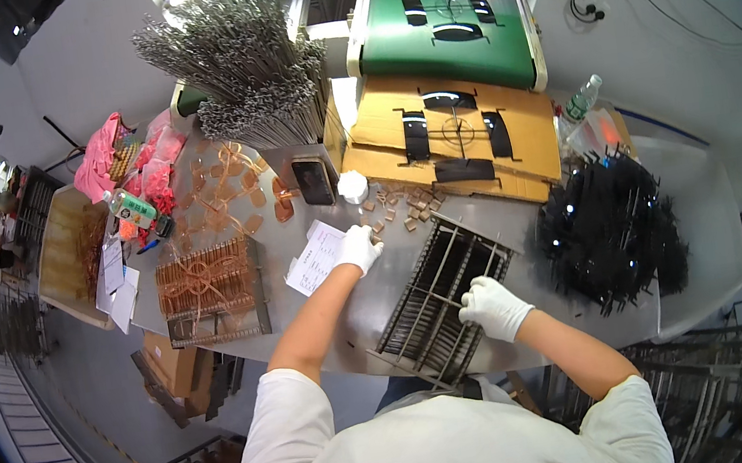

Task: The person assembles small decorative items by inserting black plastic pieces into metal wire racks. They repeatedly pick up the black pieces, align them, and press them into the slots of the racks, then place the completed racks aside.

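Observation:
My left hand (359, 250), in a white glove, reaches over the corner of a white paper sheet (316, 259) to the near edge of a scatter of small brown blocks (418, 209). Its fingers are drawn together at the tips; whatever is between them is too small to make out. In front of me, tilted across the table's near edge, lies a metal rack (437, 302) with rows of thin dark slats. My gloved right hand (494, 309) has its fingers curled at the rack's right side, around one of its rods.
A second rack (211, 295) holds copper-coloured parts at left. Behind stand a phone (313, 181), a white round container (352, 187) and a bundle of wire hooks (252, 78). Black curved pieces lie on cardboard (376, 128) and a green conveyor (497, 46). Black parts (610, 228) are piled at right.

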`<state>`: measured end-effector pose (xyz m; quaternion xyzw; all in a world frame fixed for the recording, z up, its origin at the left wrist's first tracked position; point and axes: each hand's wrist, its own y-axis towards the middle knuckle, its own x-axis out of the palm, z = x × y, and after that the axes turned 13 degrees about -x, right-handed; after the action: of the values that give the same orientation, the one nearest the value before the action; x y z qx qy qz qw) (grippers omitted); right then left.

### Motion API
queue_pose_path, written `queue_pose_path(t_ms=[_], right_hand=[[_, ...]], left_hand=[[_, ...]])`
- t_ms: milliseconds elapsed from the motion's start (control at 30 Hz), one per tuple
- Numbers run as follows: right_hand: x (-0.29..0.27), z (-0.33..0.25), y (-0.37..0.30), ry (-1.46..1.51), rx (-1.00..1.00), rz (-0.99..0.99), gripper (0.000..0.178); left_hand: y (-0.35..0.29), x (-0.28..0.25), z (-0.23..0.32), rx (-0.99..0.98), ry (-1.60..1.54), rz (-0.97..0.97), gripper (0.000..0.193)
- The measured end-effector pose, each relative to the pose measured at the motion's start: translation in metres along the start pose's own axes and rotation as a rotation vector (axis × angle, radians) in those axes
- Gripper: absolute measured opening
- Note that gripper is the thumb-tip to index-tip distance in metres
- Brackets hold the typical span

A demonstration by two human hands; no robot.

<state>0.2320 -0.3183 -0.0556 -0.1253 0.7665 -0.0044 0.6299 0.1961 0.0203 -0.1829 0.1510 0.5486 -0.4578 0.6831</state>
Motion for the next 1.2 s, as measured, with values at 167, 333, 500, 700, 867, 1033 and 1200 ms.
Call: queue_pose_path(t_ms=[167, 333, 500, 700, 867, 1033, 1200], right_hand=[[0.018, -0.007, -0.008, 0.026, 0.143, 0.429, 0.013], [0.027, -0.042, 0.008, 0.218, 0.491, 0.899, 0.028], [-0.024, -0.049, 0.053, 1.025, 0.769, 0.945, 0.039], [0.012, -0.039, 0.001, 0.543, 0.830, 1.072, 0.024], [0.069, -0.041, -0.017, 0.227, 0.656, 0.775, 0.022], [0.093, -0.029, -0.015, -0.058, 0.617, 0.605, 0.024], [0.080, -0.039, -0.001, 0.038, 0.774, 0.460, 0.026]], left_hand=[[-0.021, -0.032, 0.009, 0.029, -0.195, -0.172, 0.038], [-0.089, -0.041, 0.035, 0.085, -0.667, -0.259, 0.026], [-0.157, -0.051, 0.080, 0.617, -0.617, 0.158, 0.030], [-0.178, -0.060, 0.075, 0.657, -0.489, 0.262, 0.035], [-0.228, -0.054, 0.022, 0.792, -0.269, -0.088, 0.028], [-0.246, -0.026, -0.001, 0.772, 0.043, -0.058, 0.027], [-0.242, 0.018, -0.015, 0.844, 0.171, 0.074, 0.019]])
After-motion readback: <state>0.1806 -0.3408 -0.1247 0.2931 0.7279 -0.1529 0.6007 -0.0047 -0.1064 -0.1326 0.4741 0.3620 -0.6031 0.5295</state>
